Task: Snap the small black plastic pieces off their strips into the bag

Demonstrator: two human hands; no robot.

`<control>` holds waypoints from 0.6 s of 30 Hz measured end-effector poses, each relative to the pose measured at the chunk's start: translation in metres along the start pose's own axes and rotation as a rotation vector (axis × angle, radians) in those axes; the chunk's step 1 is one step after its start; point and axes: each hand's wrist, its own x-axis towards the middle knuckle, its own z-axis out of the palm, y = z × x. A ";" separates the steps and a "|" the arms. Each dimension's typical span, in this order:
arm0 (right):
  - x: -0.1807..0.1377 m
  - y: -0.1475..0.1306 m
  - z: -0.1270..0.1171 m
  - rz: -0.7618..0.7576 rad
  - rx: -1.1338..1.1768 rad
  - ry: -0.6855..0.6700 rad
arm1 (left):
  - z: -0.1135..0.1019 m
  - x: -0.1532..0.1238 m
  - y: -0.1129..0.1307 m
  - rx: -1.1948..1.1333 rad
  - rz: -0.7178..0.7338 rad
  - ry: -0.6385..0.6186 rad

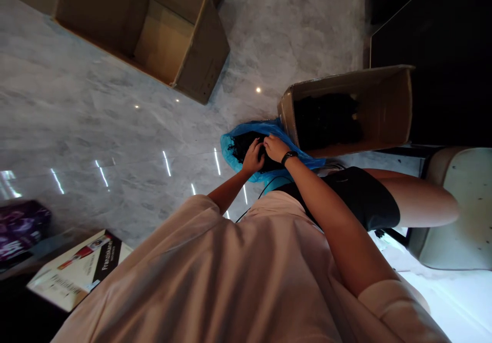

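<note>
My left hand (pixel 253 158) and my right hand (pixel 274 148), with a black band on its wrist, are close together over a blue plastic bag (pixel 249 127). Inside the bag's opening lies a dark mass of black pieces (pixel 240 145) with thin, curly edges. Both hands have their fingers bent inward and touching the black pieces; what lies between the fingertips is too dark to make out. Just beyond the bag, a cardboard box (pixel 384 109) lies with its opening toward me, and more black material (pixel 326 120) is in it.
A large open cardboard box (pixel 200 51) stands on the grey marbled floor (pixel 115 122) at the upper left. A printed carton (pixel 80 271) and a purple package (pixel 23 227) are at the lower left. On the right is a pale chair (pixel 457 204). A thin black cable (pixel 265 188) runs near my lap.
</note>
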 end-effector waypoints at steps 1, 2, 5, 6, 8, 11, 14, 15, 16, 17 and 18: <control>-0.002 0.003 -0.001 0.009 -0.012 -0.028 | -0.001 -0.005 -0.002 0.017 0.010 0.001; -0.004 0.005 0.000 0.018 -0.022 -0.060 | -0.003 -0.009 -0.002 0.034 0.010 0.005; -0.010 0.011 0.003 0.049 -0.046 -0.164 | -0.006 -0.015 0.000 0.087 -0.042 0.018; -0.011 0.012 0.005 0.059 -0.051 -0.204 | -0.007 -0.015 0.002 0.102 -0.068 0.019; -0.013 0.013 0.009 0.072 -0.058 -0.288 | -0.009 -0.012 0.005 0.118 -0.121 0.030; -0.014 0.013 0.013 0.076 -0.063 -0.388 | -0.012 -0.005 0.006 0.123 -0.188 0.120; -0.015 0.014 0.014 0.076 -0.066 -0.420 | -0.016 0.005 0.003 0.101 -0.213 0.202; -0.015 0.015 0.014 0.078 -0.067 -0.418 | -0.018 0.008 0.001 0.088 -0.217 0.225; -0.015 0.015 0.013 0.080 -0.068 -0.413 | -0.020 0.011 0.000 0.076 -0.222 0.254; -0.016 0.016 0.013 0.082 -0.068 -0.407 | -0.022 0.013 -0.001 0.067 -0.229 0.287; -0.016 0.016 0.013 0.084 -0.068 -0.401 | -0.024 0.014 -0.002 0.066 -0.230 0.315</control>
